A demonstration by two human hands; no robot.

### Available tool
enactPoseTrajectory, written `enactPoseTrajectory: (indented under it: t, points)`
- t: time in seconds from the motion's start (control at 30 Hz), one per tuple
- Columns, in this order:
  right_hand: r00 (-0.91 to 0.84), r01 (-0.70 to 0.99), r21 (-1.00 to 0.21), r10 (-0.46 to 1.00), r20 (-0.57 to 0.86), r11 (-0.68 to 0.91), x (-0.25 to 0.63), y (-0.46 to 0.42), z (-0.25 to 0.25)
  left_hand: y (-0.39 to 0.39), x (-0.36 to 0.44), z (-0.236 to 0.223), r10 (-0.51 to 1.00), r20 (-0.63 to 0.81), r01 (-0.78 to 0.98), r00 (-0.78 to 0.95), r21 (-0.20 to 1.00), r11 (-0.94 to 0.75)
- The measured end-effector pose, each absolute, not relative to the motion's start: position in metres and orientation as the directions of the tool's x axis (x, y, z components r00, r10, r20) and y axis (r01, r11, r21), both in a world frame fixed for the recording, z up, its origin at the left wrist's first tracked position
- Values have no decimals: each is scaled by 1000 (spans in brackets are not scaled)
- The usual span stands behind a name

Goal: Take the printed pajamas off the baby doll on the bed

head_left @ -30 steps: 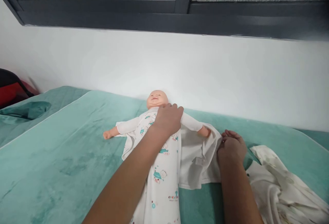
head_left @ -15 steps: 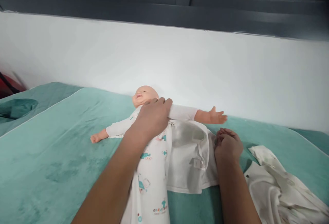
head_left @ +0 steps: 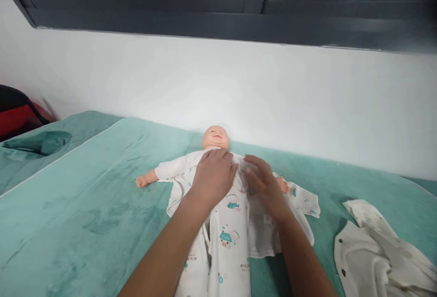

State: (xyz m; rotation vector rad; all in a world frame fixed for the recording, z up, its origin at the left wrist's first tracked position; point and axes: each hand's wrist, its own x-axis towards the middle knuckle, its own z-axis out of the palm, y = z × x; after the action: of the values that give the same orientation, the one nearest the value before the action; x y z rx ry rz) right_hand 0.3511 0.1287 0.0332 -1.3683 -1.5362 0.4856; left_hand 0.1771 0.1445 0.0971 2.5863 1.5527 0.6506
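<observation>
A baby doll (head_left: 215,138) lies on its back, dressed in a white printed romper (head_left: 225,242). A white printed jacket (head_left: 266,238) is spread beneath and beside it; the doll's arm on the left has a white sleeve on. My left hand (head_left: 215,174) rests on the doll's chest just below the chin, its fingers side by side over the cloth. My right hand (head_left: 268,183), slightly blurred, hovers at the shoulder on the right with fingers apart. Beyond its wrist the doll's hand (head_left: 282,184) shows near the jacket's loose sleeve (head_left: 307,200).
A crumpled white garment with dark snaps (head_left: 372,256) lies at the right on the green bed cover (head_left: 102,206). Behind the bed stands a white wall (head_left: 164,78) under a dark window frame (head_left: 153,12). A red and black object (head_left: 17,113) is at the far left.
My right hand has moved left from the jacket's edge to the doll's shoulder. The doll has turned face up, and its arm on the right now points lower, near the sleeve. The view has shifted.
</observation>
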Motion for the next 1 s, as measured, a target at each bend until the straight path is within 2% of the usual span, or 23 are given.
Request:
enactPoseTrajectory:
  t: [0.1,0.23,0.3,0.5,0.57,0.67,0.73,0.87,1.0]
  points:
    - [-85,601,-717,921,381,352,334,126,31,144,160,89,898,366,823,243,413,-391]
    - [-89,613,-715,929,360,336,333,127,26,145,154,78,916,370,772,151,535,-344]
    - [-95,616,-710,927,362,341,334,128,26,144,158,76,902,417,785,109,521,-335]
    - [5,529,-783,921,389,328,323,126,28,136,166,74,831,536,876,147,319,-361]
    - [40,472,-813,913,407,342,319,123,31,133,165,73,817,554,876,157,304,-375]
    - [-20,400,-814,891,453,422,318,118,35,130,162,71,819,556,877,141,314,-364]
    - [-76,383,-815,894,442,435,321,117,37,128,159,71,836,537,880,113,336,-335]
    - [-75,448,-826,935,346,342,330,117,36,126,145,72,896,434,853,91,430,-295]
    - [-106,474,-844,968,228,251,340,118,38,123,109,74,974,181,751,135,623,-220]
